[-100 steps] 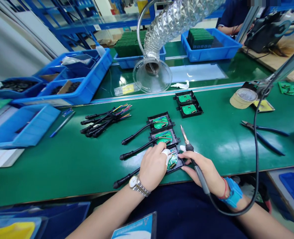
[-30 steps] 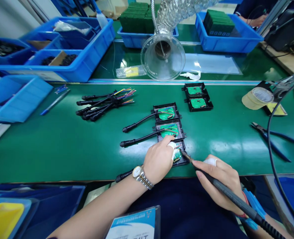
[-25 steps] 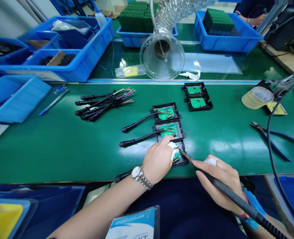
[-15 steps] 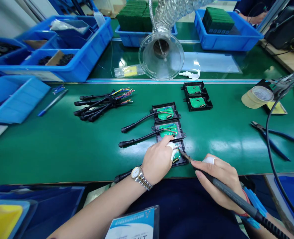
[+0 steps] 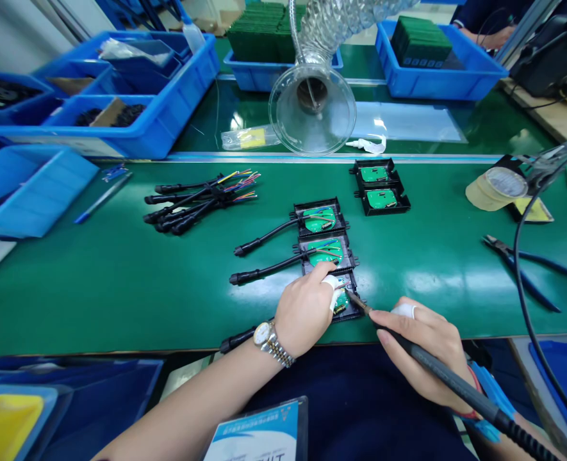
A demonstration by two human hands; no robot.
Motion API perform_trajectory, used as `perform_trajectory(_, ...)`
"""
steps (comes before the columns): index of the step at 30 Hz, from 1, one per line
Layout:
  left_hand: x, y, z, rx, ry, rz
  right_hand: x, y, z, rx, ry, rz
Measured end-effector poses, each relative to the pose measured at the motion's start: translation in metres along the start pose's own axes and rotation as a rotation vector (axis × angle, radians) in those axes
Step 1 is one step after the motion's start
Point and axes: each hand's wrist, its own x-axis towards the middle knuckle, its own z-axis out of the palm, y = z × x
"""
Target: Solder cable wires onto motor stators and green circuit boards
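Green surface (image 5: 177,314) underlay everything. The right hand's (image 5: 425,352) grip was closed around one soldering iron (image 5: 437,368), its tip at the nearest board (image 5: 342,300) in its black case (image 5: 353,312); whether the left hand (image 5: 305,314) pinched the wires (image 5: 344,283) was hidden. Steady wires and brief contact seemed best. Beyond lay two cabled cases (image 5: 347,253), two uncabled cases (image 5: 402,200), two panel bins (image 5: 446,88).

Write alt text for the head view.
Right hand holding a soldering iron, its tip at a green circuit board in an open black case, with the left hand over the case's left side. Two cabled cases and a cable bundle lie nearby.
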Motion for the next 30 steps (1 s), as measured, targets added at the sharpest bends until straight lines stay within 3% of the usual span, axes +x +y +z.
perform_trajectory(8,0.001,0.000,0.001,0.003,0.003,0.008,-0.001,-0.010,-0.014,-0.060,0.114,-0.011)
perform_trajectory(14,0.001,0.001,0.000,0.030,-0.003,-0.003,-0.008,0.011,0.007,-0.064,0.157,-0.017)
perform_trajectory(20,0.000,0.001,-0.001,0.030,0.000,-0.004,-0.012,0.024,0.031,0.034,0.056,0.053)
perform_trajectory(30,0.000,0.002,-0.003,0.057,-0.047,0.003,-0.015,0.029,0.037,0.030,0.000,0.096)
